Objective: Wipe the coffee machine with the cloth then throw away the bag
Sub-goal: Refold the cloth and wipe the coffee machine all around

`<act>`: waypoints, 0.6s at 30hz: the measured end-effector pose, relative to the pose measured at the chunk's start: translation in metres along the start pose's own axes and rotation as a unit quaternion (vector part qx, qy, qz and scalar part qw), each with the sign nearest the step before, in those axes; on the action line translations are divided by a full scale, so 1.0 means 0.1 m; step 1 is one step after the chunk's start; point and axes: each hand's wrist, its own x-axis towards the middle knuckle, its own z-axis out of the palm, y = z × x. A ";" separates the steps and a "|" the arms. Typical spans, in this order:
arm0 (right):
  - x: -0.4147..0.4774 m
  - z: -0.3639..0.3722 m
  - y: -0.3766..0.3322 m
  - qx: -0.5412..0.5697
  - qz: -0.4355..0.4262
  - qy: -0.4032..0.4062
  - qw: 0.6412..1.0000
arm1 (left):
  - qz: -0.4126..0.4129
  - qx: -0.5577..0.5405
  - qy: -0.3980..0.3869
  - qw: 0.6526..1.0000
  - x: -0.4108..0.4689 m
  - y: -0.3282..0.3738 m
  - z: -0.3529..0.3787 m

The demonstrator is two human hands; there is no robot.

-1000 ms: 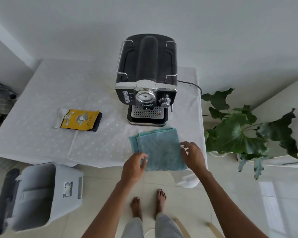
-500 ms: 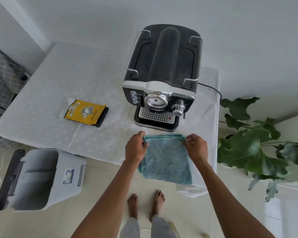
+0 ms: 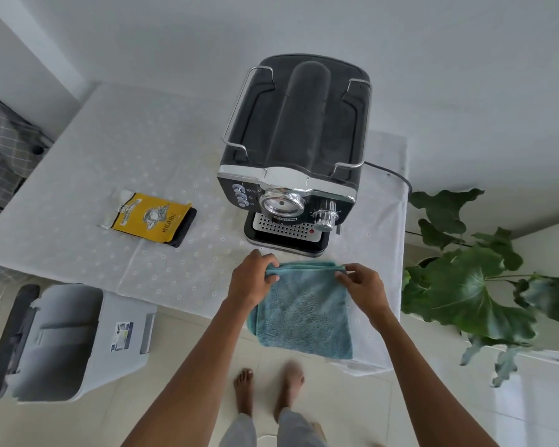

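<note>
- Black-and-chrome coffee machine (image 3: 296, 150) stands upright toward the table's (image 3: 78, 195) far right corner, front facing the near edge.
- Teal cloth (image 3: 304, 314), folded, lies at the near right corner.
- Yellow-and-black bag (image 3: 152, 219) lies flat, left of centre.

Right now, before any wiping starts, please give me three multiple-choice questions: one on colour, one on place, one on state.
1. What colour is the cloth? A) red B) teal C) white
2. Where does the bag lie? A) on the table, left of the coffee machine B) on top of the machine C) under the cloth
3. What are the left hand and right hand doing? A) hanging idle B) pinching the cloth's far edge C) holding the bag
Answers: 1 B, it is blue-green. 2 A, it lies flat beside the machine. 3 B, each grips a far corner.
</note>
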 end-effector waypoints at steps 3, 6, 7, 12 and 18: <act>0.03 -0.02 0.00 -0.017 -0.013 -0.037 0.999 | 0.019 0.011 0.007 1.000 0.02 0.01 0.01; 0.01 -0.04 -0.07 -0.009 -0.027 -0.058 0.998 | 0.045 0.012 0.016 0.999 -0.01 0.00 -0.02; -0.01 -0.06 -0.09 -0.007 -0.032 -0.062 0.998 | 0.047 0.005 0.019 0.999 -0.04 -0.01 -0.05; -0.11 -0.13 -0.13 0.028 -0.068 -0.115 0.991 | 0.009 -0.106 -0.015 0.994 -0.27 -0.13 -0.19; -0.32 -0.13 -0.22 0.060 -0.091 -0.151 0.982 | -0.041 -0.194 -0.074 0.977 -0.70 -0.22 -0.28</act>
